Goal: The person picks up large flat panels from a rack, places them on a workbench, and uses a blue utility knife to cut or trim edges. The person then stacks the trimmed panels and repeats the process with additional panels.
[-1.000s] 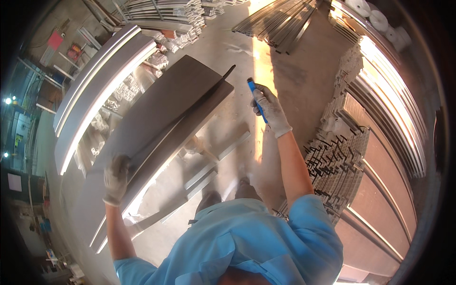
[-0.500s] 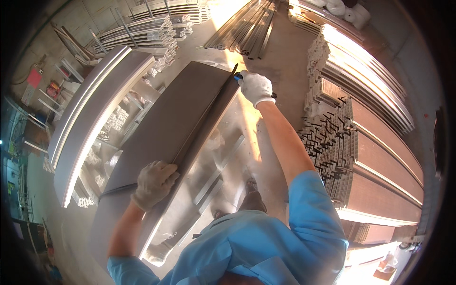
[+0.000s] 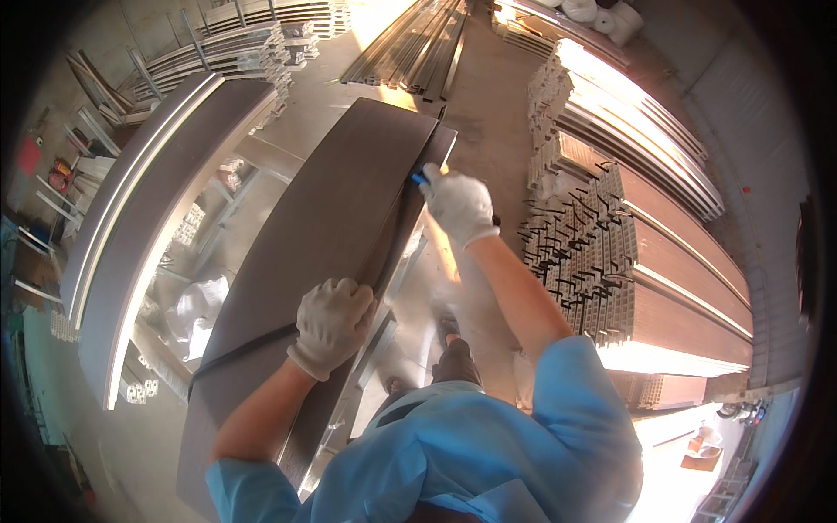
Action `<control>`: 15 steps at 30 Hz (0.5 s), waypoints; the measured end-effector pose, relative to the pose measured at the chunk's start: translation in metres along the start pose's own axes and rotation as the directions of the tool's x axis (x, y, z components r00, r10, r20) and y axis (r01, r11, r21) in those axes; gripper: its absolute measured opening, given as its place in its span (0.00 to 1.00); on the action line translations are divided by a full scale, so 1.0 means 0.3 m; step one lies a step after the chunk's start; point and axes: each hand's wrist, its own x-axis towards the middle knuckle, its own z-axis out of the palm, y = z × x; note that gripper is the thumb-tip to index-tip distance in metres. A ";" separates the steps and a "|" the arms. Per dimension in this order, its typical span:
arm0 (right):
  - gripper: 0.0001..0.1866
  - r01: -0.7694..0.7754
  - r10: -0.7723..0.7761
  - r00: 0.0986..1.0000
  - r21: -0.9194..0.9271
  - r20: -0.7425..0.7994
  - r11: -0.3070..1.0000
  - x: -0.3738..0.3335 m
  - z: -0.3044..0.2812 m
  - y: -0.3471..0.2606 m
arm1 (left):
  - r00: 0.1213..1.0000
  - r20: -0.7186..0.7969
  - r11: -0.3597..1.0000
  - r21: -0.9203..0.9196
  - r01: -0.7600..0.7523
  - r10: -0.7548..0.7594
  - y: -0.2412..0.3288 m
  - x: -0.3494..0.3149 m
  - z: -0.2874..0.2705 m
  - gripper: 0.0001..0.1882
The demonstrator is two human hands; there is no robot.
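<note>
A long dark brown panel lies in front of me, running from lower left up to the far middle. A thin black strip crosses the panel's left part to my left hand. From there a dark strip continues along the right edge. My white-gloved left hand rests on the panel, fingers curled round the strip. Farther up that edge, my white-gloved right hand is closed on a tool with a blue tip; its black end sticks out behind the palm. The glove hides the tool's kind.
More dark panels with pale edges lie to the left. At right stand stacked brown panels with black strip ends poking out. Long metal profiles lie on the floor ahead. White rolls sit at the far right.
My right hand with the blue-tipped tool has come back along the panel's edge toward me. My left hand sits farther right and the strip behind it shows longer. The whole view has shifted slightly.
</note>
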 end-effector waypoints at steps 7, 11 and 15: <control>0.15 0.164 -0.165 0.986 -0.020 -0.009 0.986 -0.296 0.005 -0.174 | 0.999 -0.012 0.998 0.034 -0.044 0.044 -0.003 0.003 0.001 0.05; 0.14 0.040 -0.042 0.998 -0.048 -0.048 0.998 -0.148 0.001 -0.052 | 0.999 0.003 0.999 0.032 -0.032 0.032 0.001 0.002 -0.006 0.05; 0.13 -0.164 0.160 0.984 -0.046 -0.080 0.985 0.100 0.002 0.097 | 1.000 0.017 1.000 -0.028 -0.007 0.007 -0.005 -0.001 -0.008 0.05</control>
